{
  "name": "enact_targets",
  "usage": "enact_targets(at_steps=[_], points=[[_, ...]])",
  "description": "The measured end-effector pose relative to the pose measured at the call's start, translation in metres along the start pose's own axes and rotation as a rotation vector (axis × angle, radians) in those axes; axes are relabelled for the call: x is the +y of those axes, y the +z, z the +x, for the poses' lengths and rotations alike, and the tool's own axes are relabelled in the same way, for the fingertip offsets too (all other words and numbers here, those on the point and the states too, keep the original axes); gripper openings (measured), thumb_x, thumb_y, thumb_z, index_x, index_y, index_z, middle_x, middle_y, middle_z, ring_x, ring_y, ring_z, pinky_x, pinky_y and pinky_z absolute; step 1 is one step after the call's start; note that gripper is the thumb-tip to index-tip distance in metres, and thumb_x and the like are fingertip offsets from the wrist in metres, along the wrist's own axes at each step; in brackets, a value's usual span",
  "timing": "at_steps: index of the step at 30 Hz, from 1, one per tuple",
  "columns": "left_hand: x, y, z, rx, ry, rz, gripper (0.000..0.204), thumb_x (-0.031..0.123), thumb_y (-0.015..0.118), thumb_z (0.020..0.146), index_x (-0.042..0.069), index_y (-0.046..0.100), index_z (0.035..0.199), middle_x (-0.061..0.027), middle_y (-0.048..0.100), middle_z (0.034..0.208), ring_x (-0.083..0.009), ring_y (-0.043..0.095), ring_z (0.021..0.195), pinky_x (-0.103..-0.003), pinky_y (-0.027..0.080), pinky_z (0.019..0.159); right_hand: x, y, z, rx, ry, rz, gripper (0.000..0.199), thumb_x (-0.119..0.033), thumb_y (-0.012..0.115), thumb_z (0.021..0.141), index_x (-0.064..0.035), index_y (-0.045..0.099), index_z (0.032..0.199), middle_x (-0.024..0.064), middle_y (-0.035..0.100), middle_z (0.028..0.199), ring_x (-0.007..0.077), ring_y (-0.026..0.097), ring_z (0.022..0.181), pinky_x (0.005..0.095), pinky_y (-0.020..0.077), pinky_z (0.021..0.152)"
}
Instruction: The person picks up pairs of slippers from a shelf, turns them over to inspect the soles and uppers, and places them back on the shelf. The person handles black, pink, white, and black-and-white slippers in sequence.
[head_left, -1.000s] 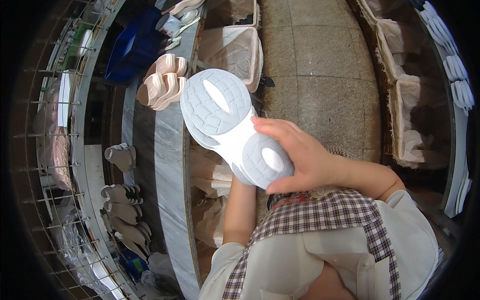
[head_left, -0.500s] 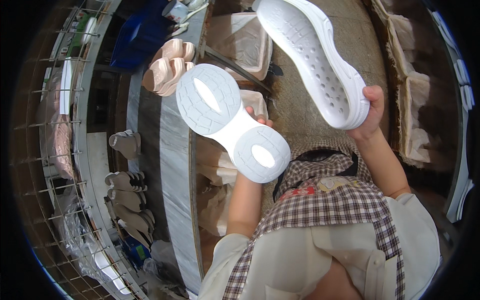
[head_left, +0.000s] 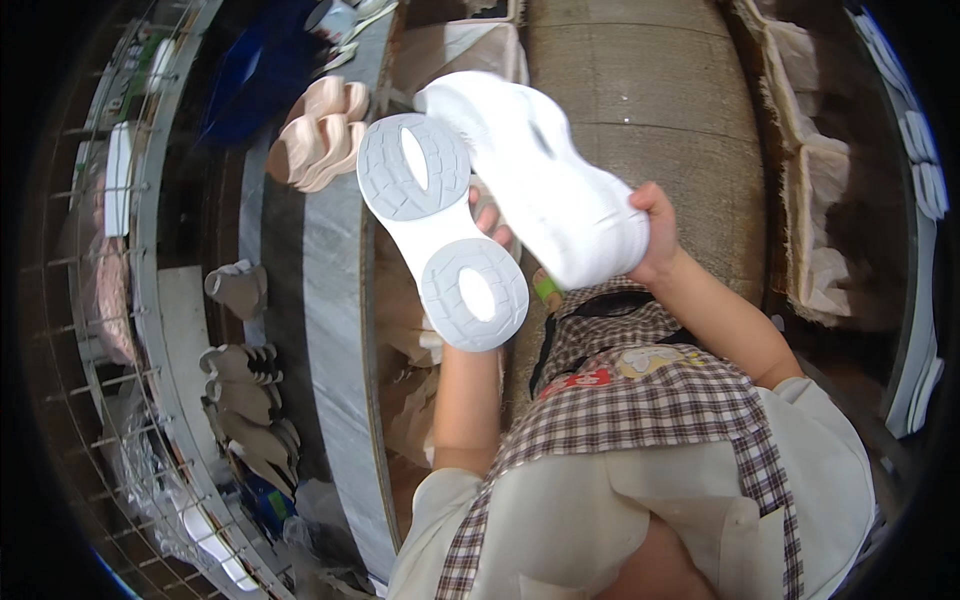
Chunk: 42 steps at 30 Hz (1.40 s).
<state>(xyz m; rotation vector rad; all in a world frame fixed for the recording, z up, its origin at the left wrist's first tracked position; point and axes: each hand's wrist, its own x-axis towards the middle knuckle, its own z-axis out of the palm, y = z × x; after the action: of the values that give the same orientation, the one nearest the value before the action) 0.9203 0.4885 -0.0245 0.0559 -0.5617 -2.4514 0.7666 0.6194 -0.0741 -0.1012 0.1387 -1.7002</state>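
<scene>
My left hand [head_left: 487, 217] grips a white shoe sole [head_left: 405, 232] from behind, and most of its fingers are hidden. The grey, crack-patterned tread of that sole faces me, with a white oval at each end. At the heel, my right hand [head_left: 655, 235] is closed on a second white shoe sole [head_left: 550, 170], thumb on the rim. This one is tilted onto its side, so its smooth side wall shows, slightly blurred. In the picture its toe end overlaps the edge of the left sole; whether the two touch I cannot tell.
On the grey bench [head_left: 345, 370] at left sits a cluster of pale pink soles [head_left: 320, 140]. Beyond are several grey-brown soles [head_left: 245, 385], a blue crate [head_left: 250, 75] and a wire mesh [head_left: 110, 420]. Lined bins [head_left: 825, 220] stand at right, another lined bin [head_left: 470, 55] ahead.
The right sole has swung left and rolled from showing its dimpled inside to showing its side wall. My left hand and its sole have shifted slightly left, the sole turning more upright.
</scene>
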Motion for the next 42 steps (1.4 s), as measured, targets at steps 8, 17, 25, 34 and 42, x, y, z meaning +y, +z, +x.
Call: enact_targets(at_steps=[8, 17, 25, 34, 42], points=[[0.019, 0.014, -0.005, 0.068, 0.090, -0.256, 0.040, 0.028, 0.052, 0.090, 0.001, 0.043, 0.117, -0.0120, 0.046, 0.104, -0.0179, 0.040, 0.077, -0.026, 0.036, 0.059, 0.004, -0.011, 0.007, -0.016, -0.025, 0.138, 0.078, -0.034, 0.045, 0.069, 0.0035, 0.032, 0.136, 0.0225, 0.045, 0.133, 0.0367, 0.051, 0.115, 0.0482, 0.0400, 0.100], [0.024, 0.007, -0.015, 0.429, 0.222, 0.087, 0.045, 0.031, 0.052, 0.091, 0.001, 0.042, 0.124, -0.0139, 0.048, 0.118, -0.0202, 0.049, 0.101, -0.031, 0.046, 0.078, 0.021, -0.001, 0.027, 0.010, 0.044, -0.072, 0.088, -0.029, 0.050, 0.059, 0.0031, 0.027, 0.138, 0.0243, 0.040, 0.136, 0.0363, 0.048, 0.119, 0.0451, 0.0406, 0.101], [0.058, -0.014, -0.052, 0.561, 0.064, 0.102, 0.047, 0.031, 0.047, 0.092, -0.002, 0.045, 0.126, -0.0148, 0.057, 0.117, -0.0272, 0.058, 0.105, -0.041, 0.048, 0.090, 0.070, 0.009, 0.057, -0.041, 0.425, -0.078, 0.076, -0.031, 0.044, 0.072, 0.0038, 0.029, 0.137, 0.0221, 0.043, 0.134, 0.0330, 0.047, 0.120, 0.0435, 0.0379, 0.103], [0.211, -0.061, -0.055, 0.807, 0.317, 0.336, 0.048, 0.033, 0.037, 0.092, 0.001, 0.046, 0.127, -0.0151, 0.053, 0.126, -0.0320, 0.052, 0.114, -0.045, 0.040, 0.099, 0.117, 0.021, 0.111, 0.004, 0.466, -0.681, 0.053, -0.039, 0.044, 0.093, -0.0138, 0.035, 0.138, 0.0059, 0.032, 0.143, 0.0209, 0.029, 0.129, 0.0449, 0.0199, 0.106], [0.290, -0.096, -0.001, 0.994, -0.087, 0.318, 0.055, 0.047, 0.033, 0.086, 0.015, 0.050, 0.127, -0.0082, 0.049, 0.132, -0.0352, 0.042, 0.123, -0.063, 0.025, 0.098, 0.132, -0.019, 0.086, 0.281, 0.594, -0.634, 0.029, -0.034, 0.054, 0.089, -0.0141, 0.058, 0.109, -0.0027, 0.054, 0.110, 0.0113, 0.046, 0.106, 0.0294, 0.0331, 0.086]])
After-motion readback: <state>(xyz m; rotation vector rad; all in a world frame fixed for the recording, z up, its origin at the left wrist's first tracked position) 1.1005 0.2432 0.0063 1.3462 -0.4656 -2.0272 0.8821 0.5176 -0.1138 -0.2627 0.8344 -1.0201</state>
